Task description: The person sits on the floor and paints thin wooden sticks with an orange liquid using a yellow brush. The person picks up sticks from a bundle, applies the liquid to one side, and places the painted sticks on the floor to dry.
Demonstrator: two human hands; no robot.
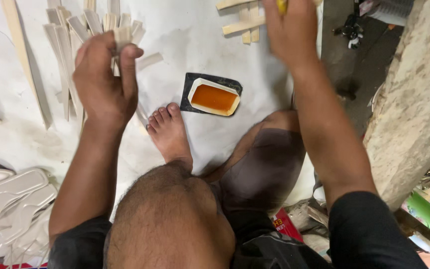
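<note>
White sheeting point(200, 45) covers the floor where the person sits. I see the left hand point(106, 79) closed on a pale strip point(122, 36), raised over a fan of similar strips point(70, 35). Right hand point(290, 30) grips a yellow-handled tool point(281, 5) beside crossed strips point(242, 22). An amber-filled tray point(214, 97) sits on a dark mat point(190, 87) near the bare foot point(167, 132). Pale soles point(11, 199) are stacked lower left.

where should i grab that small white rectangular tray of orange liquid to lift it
Probably grip the small white rectangular tray by its two long rims, coming straight down from above. It lies flat on a dark mat and holds open orange liquid, so keep it level; a grip from one end could tip it.
</note>
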